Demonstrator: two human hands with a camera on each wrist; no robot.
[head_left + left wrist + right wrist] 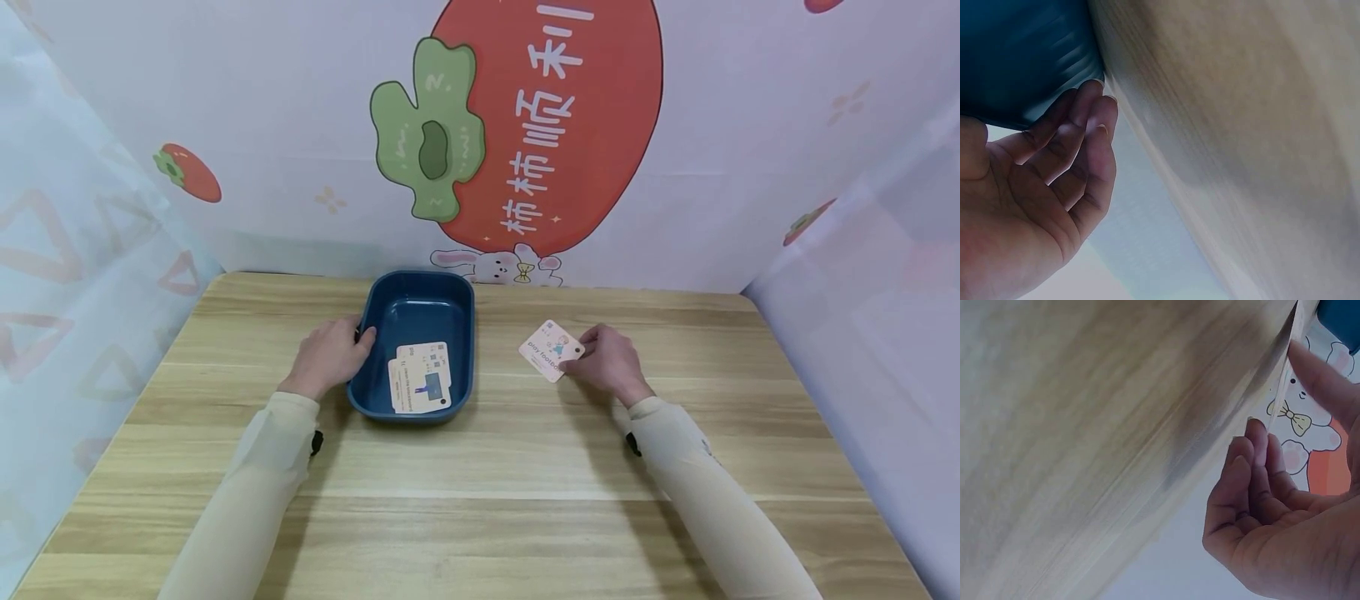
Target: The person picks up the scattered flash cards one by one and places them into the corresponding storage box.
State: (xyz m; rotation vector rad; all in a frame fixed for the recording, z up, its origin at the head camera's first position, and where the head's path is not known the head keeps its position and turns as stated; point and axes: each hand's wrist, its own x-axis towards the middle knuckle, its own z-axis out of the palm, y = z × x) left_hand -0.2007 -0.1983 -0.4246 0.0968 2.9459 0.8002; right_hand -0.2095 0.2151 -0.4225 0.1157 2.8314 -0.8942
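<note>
Over the left rim of a dark blue plastic bin [423, 315] my left hand [327, 357] hooks its thumb, its fingers bent against the outer wall. The left wrist view shows those fingers [1099, 156] low beside the bin wall. Several overlapping flash cards [431, 367] lie in the near part of the bin; the top one bears a blue picture and a hole in one corner. To the right of the bin, my right hand [611, 365] pinches a flash card [542, 348] printed "play football" by its right edge. In the right wrist view that card appears nearly edge-on, slightly off the table.
The wood-grain table [480, 508] ends at a back wall sheet [292, 167] printed with a large persimmon and a rabbit. Patterned side sheets [67, 292] hang to the left and right. A dark band shows at each wrist.
</note>
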